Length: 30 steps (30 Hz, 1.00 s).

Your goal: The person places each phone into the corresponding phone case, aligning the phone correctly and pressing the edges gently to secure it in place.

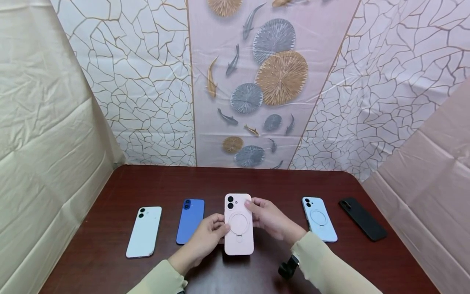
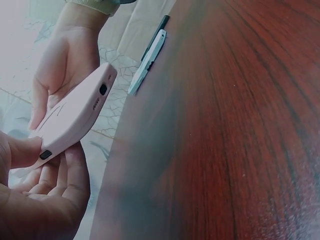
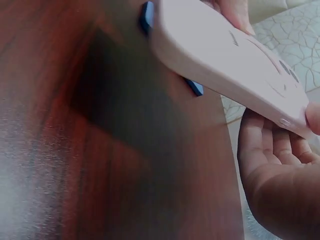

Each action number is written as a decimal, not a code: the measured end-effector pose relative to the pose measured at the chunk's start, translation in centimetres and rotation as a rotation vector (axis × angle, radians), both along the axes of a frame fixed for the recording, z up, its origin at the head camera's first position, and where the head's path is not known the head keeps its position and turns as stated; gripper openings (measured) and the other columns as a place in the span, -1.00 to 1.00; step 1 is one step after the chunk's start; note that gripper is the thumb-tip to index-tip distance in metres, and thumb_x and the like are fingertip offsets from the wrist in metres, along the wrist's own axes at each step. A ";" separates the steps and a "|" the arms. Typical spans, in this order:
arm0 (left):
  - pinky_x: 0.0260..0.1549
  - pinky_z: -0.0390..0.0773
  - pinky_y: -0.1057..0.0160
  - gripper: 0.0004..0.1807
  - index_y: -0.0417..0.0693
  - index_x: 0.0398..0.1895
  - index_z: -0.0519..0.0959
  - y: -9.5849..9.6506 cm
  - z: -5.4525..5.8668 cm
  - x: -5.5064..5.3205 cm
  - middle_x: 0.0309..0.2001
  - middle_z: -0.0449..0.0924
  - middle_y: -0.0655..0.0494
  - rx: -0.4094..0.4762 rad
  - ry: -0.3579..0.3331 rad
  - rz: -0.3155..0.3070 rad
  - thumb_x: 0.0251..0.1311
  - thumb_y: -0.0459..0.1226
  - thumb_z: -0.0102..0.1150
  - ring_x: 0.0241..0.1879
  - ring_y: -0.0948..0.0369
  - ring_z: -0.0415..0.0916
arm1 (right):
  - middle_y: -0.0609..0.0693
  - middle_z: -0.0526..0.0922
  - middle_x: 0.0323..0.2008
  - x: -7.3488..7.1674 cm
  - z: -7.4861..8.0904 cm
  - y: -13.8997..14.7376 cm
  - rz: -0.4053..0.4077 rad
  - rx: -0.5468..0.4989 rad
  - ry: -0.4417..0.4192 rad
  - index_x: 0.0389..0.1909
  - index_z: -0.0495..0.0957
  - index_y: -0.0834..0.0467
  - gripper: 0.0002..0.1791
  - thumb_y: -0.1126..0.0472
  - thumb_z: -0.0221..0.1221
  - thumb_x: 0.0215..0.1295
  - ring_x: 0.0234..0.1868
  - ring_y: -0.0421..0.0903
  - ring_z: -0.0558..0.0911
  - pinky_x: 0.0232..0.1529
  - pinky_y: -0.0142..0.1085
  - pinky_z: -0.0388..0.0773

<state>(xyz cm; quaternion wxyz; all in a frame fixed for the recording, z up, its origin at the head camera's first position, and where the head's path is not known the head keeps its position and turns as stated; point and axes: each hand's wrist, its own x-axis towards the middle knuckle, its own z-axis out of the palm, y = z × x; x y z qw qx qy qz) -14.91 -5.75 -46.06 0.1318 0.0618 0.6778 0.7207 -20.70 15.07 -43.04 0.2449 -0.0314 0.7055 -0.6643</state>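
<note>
A phone in a pink case (image 1: 239, 246) is held above the table, its back with two camera lenses and a ring outline facing up. My left hand (image 1: 206, 237) grips its left edge, thumb on the back and fingers beneath. Near the upper right corner, my right hand (image 1: 269, 218) pinches the phone the same way. In the left wrist view the pink case (image 2: 75, 117) shows its bottom end with a port cutout. The right wrist view has the pink case (image 3: 215, 55) tilted above the tabletop, fingers of my right hand (image 3: 285, 185) under its edge.
On the dark wooden table (image 1: 161, 183) lie a white phone (image 1: 144, 232) and a blue phone (image 1: 190, 220) to the left. A light blue phone (image 1: 323, 230) with a ring and a black one (image 1: 363, 219) lie to the right. Patterned cloth (image 1: 154, 81) hangs behind.
</note>
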 end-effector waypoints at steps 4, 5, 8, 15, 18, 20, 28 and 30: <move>-0.24 0.62 0.12 -0.74 -0.34 0.00 0.44 -0.2 0.1 -0.3 -0.21 0.63 -0.04 0.003 -0.002 0.038 0.39 -0.31 0.06 -0.26 0.16 0.59 | 0.10 0.63 -0.19 0.7 -0.1 0.0 0.052 -0.013 -0.013 0.06 0.44 0.30 -0.53 -0.04 0.07 0.44 -0.19 -0.05 0.65 -0.12 -0.13 0.60; -0.23 0.62 0.12 -0.74 -0.34 0.01 0.44 -0.2 0.1 -0.4 -0.21 0.63 -0.04 0.006 -0.004 0.048 0.39 -0.31 0.05 -0.25 0.16 0.59 | 0.10 0.62 -0.18 0.8 -0.1 0.0 0.057 -0.017 -0.014 0.05 0.45 0.30 -0.53 -0.04 0.07 0.43 -0.18 -0.05 0.65 -0.12 -0.13 0.60; -0.21 0.62 0.12 -0.73 -0.35 0.03 0.42 -0.3 0.1 -0.5 -0.20 0.63 -0.06 0.021 -0.007 0.071 0.40 -0.31 0.04 -0.23 0.16 0.60 | 0.11 0.62 -0.16 1.2 -0.3 0.0 0.065 -0.024 -0.012 0.04 0.45 0.30 -0.55 -0.02 0.08 0.43 -0.16 -0.03 0.65 -0.12 -0.12 0.60; -0.25 0.61 0.17 -0.71 -0.36 0.05 0.41 -0.3 0.3 -0.6 -0.19 0.62 -0.06 0.045 -0.016 0.140 0.41 -0.30 0.03 -0.25 0.19 0.57 | 0.14 0.62 -0.14 1.7 -0.7 0.1 0.120 -0.045 0.001 0.07 0.41 0.33 -0.57 0.04 0.05 0.46 -0.15 -0.01 0.65 -0.15 -0.11 0.62; -0.26 0.60 0.18 -0.70 -0.37 0.05 0.40 -0.3 0.3 -0.7 -0.17 0.62 -0.06 0.050 -0.022 0.152 0.41 -0.30 0.03 -0.25 0.19 0.56 | 0.15 0.62 -0.12 1.8 -0.8 0.1 0.144 -0.053 0.007 0.08 0.39 0.34 -0.59 0.07 0.04 0.48 -0.13 0.00 0.65 -0.16 -0.10 0.62; -0.26 0.60 0.19 -0.70 -0.37 0.05 0.40 -0.3 0.3 -0.8 -0.18 0.62 -0.06 0.049 -0.024 0.157 0.41 -0.30 0.03 -0.25 0.19 0.56 | 0.15 0.61 -0.12 1.8 -0.8 0.1 0.154 -0.057 0.006 0.09 0.39 0.33 -0.60 0.08 0.03 0.48 -0.12 0.00 0.65 -0.16 -0.11 0.62; -0.27 0.61 0.18 -0.71 -0.37 0.03 0.40 -0.3 0.3 -0.9 -0.19 0.61 -0.07 0.056 -0.026 0.180 0.41 -0.30 0.03 -0.29 0.19 0.57 | 0.12 0.59 -0.13 2.0 -0.7 0.1 0.169 -0.085 -0.004 0.11 0.35 0.37 -0.64 0.18 0.03 0.48 -0.11 -0.04 0.63 -0.12 -0.11 0.60; -0.27 0.61 0.18 -0.70 -0.38 0.04 0.39 -0.3 0.4 -0.9 -0.18 0.60 -0.07 0.063 -0.023 0.187 0.41 -0.30 0.02 -0.28 0.19 0.57 | 0.13 0.59 -0.13 2.0 -0.8 0.2 0.179 -0.092 -0.013 0.10 0.35 0.38 -0.65 0.21 0.05 0.47 -0.12 -0.03 0.63 -0.11 -0.10 0.60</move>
